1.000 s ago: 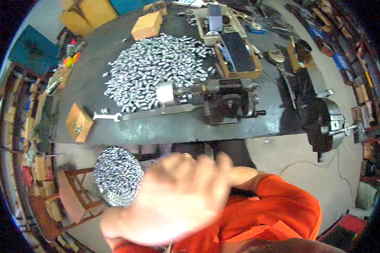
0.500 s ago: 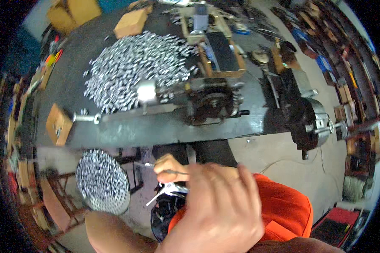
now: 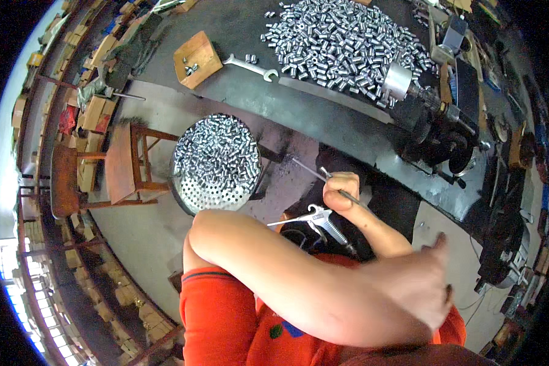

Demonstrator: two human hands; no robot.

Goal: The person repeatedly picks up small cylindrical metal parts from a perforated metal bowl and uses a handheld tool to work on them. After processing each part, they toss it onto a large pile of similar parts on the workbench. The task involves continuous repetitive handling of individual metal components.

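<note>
My right hand (image 3: 341,188) is closed around a thin metal rod (image 3: 308,168), which slants across the fist and sticks out on both sides. Crossing in front of my body, my left arm reaches over to the right arm. My left hand (image 3: 418,283), smeared by motion, lies by the right forearm with a finger stretched out; nothing shows in it. Below the right fist is a silver air blow gun (image 3: 323,221) with a thin nozzle. A perforated round metal bowl (image 3: 210,200) to the left holds many short shiny metal sleeves (image 3: 216,149).
The dark workbench (image 3: 341,122) carries a large heap of metal sleeves (image 3: 348,46), an open-ended wrench (image 3: 250,66), a small wooden box (image 3: 200,58) and a machine with a chuck (image 3: 398,80). A wooden chair (image 3: 122,161) stands at left, with loaded shelves beyond.
The view has swung left and tilted, so bench and bowl appear shifted right. My left hand has moved right, off the front of my right forearm. The right hand keeps the rod.
</note>
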